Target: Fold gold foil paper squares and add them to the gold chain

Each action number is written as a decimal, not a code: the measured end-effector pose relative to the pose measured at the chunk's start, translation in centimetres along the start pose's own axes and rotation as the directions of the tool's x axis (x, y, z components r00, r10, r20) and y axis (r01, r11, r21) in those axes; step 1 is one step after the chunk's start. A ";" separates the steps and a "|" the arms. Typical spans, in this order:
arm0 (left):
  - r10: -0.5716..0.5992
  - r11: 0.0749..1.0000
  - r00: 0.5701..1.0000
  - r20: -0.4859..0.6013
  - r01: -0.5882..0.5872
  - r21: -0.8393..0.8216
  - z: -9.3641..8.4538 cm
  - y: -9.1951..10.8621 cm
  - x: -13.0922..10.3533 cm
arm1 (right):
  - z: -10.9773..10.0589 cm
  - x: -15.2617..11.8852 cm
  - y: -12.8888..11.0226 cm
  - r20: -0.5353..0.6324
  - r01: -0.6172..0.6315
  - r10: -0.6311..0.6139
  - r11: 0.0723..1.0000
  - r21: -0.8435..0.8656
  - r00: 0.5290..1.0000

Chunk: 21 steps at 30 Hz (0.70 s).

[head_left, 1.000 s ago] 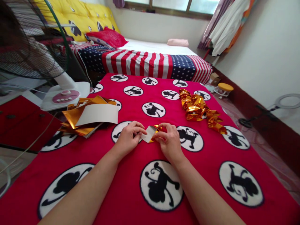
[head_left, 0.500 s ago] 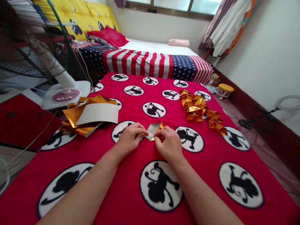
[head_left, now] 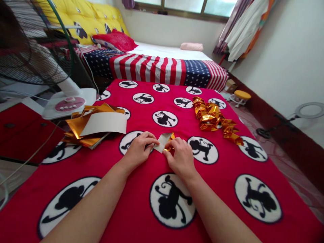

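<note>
A small sheet of gold foil paper (head_left: 162,141), partly folded with its pale back facing up, lies between my hands on the red monkey-print cloth (head_left: 129,209). At its left corner, my left hand (head_left: 140,146) pinches the edge between thumb and fingers. My right hand (head_left: 180,154) is closed on the opposite side, where the shiny gold face shows; its fingertips partly hide the fold. Left of my hands sits a loose stack of gold paper sheets (head_left: 76,126), a pale-backed one on top. To the right lie several folded gold paper pieces (head_left: 210,118) in a cluster.
A white standing fan (head_left: 69,98) is at the left, beside a red drawer cabinet (head_left: 22,131). Beyond the cloth is a bed with a striped, starred cover (head_left: 149,69). A yellow stool (head_left: 242,95) and a ring-light stand (head_left: 310,109) stand along the right wall.
The view shifts very slightly. Both hands keep hold of the paper in nearly the same place, with only a small movement of the right fingers.
</note>
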<state>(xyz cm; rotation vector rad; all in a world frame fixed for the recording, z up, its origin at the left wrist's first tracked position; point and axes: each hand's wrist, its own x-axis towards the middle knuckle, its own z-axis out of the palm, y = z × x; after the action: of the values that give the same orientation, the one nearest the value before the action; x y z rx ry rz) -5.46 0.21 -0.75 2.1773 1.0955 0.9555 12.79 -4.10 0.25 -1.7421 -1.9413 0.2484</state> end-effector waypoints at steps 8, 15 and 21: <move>-0.003 1.000 1.000 0.000 0.003 0.021 0.0 -0.3 0.3 | -0.2 0.2 0.6 0.033 0.057 -0.060 0.994 0.098 0.998; 0.105 0.987 0.994 -0.029 -0.101 0.124 0.1 -0.8 0.6 | 0.1 0.4 0.6 0.038 0.077 -0.084 0.982 0.170 0.996; 0.277 0.942 0.960 0.027 -0.277 0.191 -0.5 -0.3 0.7 | 0.0 0.4 0.9 0.009 0.076 -0.080 0.971 0.225 0.997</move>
<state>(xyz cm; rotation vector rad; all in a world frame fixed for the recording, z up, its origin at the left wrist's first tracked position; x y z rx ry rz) -5.70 1.02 -0.46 2.5412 0.9292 1.0028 13.58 -3.59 -0.12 -1.5191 -1.9079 0.4394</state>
